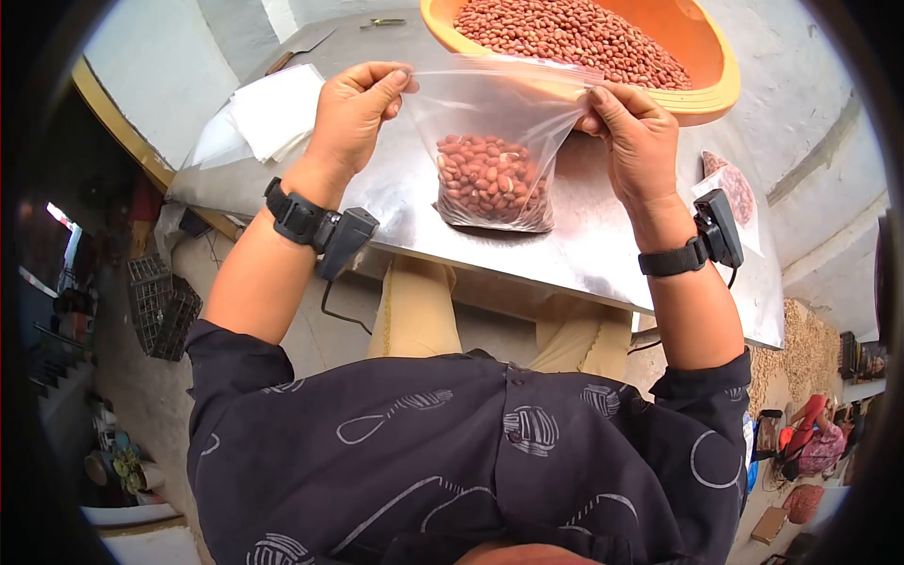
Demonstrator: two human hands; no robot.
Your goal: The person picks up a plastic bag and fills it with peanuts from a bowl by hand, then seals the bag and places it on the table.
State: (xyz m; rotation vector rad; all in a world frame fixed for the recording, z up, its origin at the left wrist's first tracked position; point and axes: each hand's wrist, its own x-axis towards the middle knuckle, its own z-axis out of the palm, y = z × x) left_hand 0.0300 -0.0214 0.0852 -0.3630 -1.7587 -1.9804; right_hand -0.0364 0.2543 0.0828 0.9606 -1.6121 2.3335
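Fingers of the left hand point(353, 118) and right hand point(640, 141) pinch opposite top corners of a clear bag point(499, 108), mouth drawn taut between them. Below the fingers, red-skinned nuts point(485, 174) fill its lower part: filling has been done, but whether the mouth is sealed cannot be told. Beyond the fingers, an orange basin point(706, 102) on the tabletop point(377, 202) holds many more loose nuts.
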